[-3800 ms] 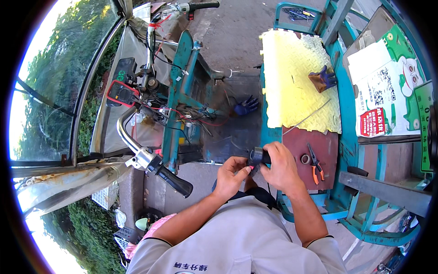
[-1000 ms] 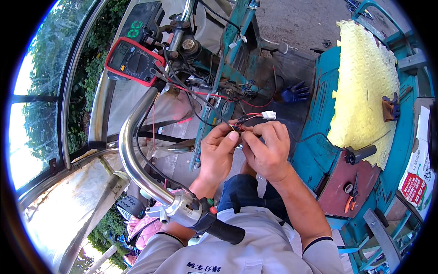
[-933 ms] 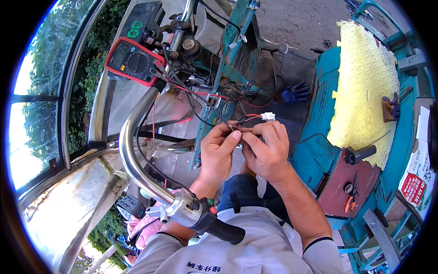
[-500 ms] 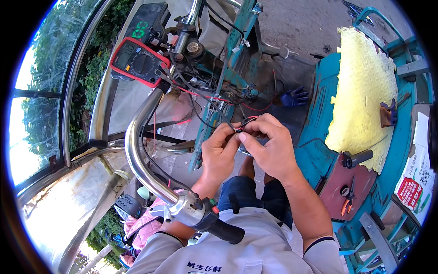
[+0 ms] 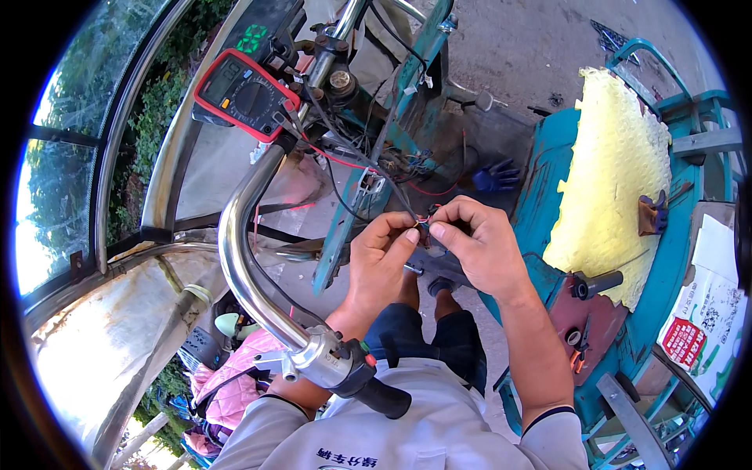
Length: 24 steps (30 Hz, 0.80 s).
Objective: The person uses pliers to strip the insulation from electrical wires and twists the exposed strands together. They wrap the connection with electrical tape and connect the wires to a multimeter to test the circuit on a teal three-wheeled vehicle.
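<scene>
My left hand [image 5: 378,254] pinches the end of a dark cable between thumb and fingertips. Thin coloured wires [image 5: 424,220] fan out of it, and the tips of my right hand [image 5: 482,244] close on them from the other side. A small gap separates the two hands, with the wires spanning it. Fingers partly hide the wire ends. Beyond the hands, a red-cased multimeter [image 5: 247,97] leans by the handlebar [image 5: 235,227], its red lead [image 5: 337,158] running toward a tangle of wiring [image 5: 403,160].
A throttle grip [image 5: 384,397] juts in front of my body. At right, a teal bench [image 5: 548,184] bears a yellow foam mat [image 5: 607,188], a work glove [image 5: 652,215], a black cylindrical part [image 5: 599,284] and orange-handled pliers [image 5: 580,354]. A blue glove [image 5: 497,176] lies beyond my right hand.
My hands have drawn slightly apart, and more coloured wire shows between them. My right hand has shifted a little right. The whole view has also moved slightly.
</scene>
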Tool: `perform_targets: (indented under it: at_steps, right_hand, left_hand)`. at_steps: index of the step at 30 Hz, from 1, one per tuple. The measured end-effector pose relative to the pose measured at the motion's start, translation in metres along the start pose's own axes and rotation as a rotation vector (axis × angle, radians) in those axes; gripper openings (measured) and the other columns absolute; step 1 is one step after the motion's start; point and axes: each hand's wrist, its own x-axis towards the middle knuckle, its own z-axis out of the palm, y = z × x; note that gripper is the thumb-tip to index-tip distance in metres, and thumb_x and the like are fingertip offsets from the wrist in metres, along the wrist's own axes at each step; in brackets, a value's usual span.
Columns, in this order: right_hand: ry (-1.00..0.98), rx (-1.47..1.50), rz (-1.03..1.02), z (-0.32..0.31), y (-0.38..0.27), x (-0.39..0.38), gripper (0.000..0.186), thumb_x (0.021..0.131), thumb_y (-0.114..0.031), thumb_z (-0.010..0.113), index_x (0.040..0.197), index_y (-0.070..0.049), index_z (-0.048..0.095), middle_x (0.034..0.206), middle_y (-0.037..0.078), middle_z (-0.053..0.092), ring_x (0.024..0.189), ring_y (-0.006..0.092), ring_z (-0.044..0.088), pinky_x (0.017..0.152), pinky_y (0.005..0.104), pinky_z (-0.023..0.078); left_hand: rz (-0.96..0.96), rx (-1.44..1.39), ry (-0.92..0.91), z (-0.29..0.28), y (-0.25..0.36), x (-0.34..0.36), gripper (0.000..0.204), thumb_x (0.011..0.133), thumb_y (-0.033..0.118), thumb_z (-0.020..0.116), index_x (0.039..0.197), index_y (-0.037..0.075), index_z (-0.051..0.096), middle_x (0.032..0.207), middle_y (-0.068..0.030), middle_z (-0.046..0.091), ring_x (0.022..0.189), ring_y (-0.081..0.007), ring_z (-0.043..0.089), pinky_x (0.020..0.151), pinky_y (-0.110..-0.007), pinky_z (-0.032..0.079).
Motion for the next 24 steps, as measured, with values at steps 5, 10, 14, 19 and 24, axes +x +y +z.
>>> perform_targets:
  at_steps: [5,10,14,19,24]
  right_hand:
    - [0.030,0.124,0.047,0.005,0.000,0.000,0.009,0.094,-0.003,0.069,0.097,0.006,0.070,0.089,0.003,0.069,0.083,0.0080,0.064,0.071,0.0249,0.052]
    - [-0.029,0.191,0.122,-0.003,-0.009,0.000,0.010,0.094,-0.004,0.070,0.098,0.006,0.070,0.090,0.003,0.070,0.082,0.0073,0.063,0.072,0.0241,0.051]
    - [-0.091,-0.038,0.062,-0.013,-0.004,0.002,0.007,0.093,-0.001,0.068,0.098,0.003,0.069,0.091,0.003,0.067,0.083,0.0107,0.063,0.074,0.0283,0.051]
    - [-0.085,-0.608,-0.502,-0.017,-0.003,0.004,0.013,0.087,0.004,0.068,0.100,0.001,0.068,0.092,0.006,0.061,0.084,0.0183,0.063,0.077,0.0337,0.051]
    - [-0.101,-0.400,-0.322,-0.014,-0.007,-0.002,0.017,0.086,0.003,0.070,0.103,0.001,0.068,0.094,0.008,0.064,0.083,0.0181,0.064,0.073,0.0328,0.051]
  left_hand:
    - [0.085,-0.067,-0.004,0.011,-0.002,0.001,0.014,0.093,0.003,0.072,0.103,-0.001,0.064,0.097,-0.0028,0.067,0.090,-0.0086,0.060,0.083,-0.026,0.050]
    - [-0.002,0.011,-0.019,0.012,-0.004,0.002,0.016,0.090,0.001,0.072,0.104,-0.002,0.063,0.096,-0.0021,0.066,0.090,-0.0085,0.059,0.082,-0.026,0.050]
    - [-0.044,-0.026,-0.074,0.006,0.005,0.001,0.015,0.092,0.000,0.069,0.105,-0.002,0.063,0.097,-0.0017,0.065,0.090,-0.0076,0.059,0.081,-0.025,0.049]
    - [-0.080,-0.078,-0.174,-0.003,-0.001,0.006,0.015,0.094,-0.001,0.066,0.108,-0.002,0.061,0.101,-0.0039,0.066,0.095,-0.0099,0.062,0.086,-0.027,0.050]
    - [-0.071,-0.068,-0.169,-0.002,-0.001,0.005,0.014,0.094,-0.002,0.066,0.107,-0.001,0.061,0.100,-0.0030,0.066,0.094,-0.0093,0.061,0.086,-0.026,0.050]
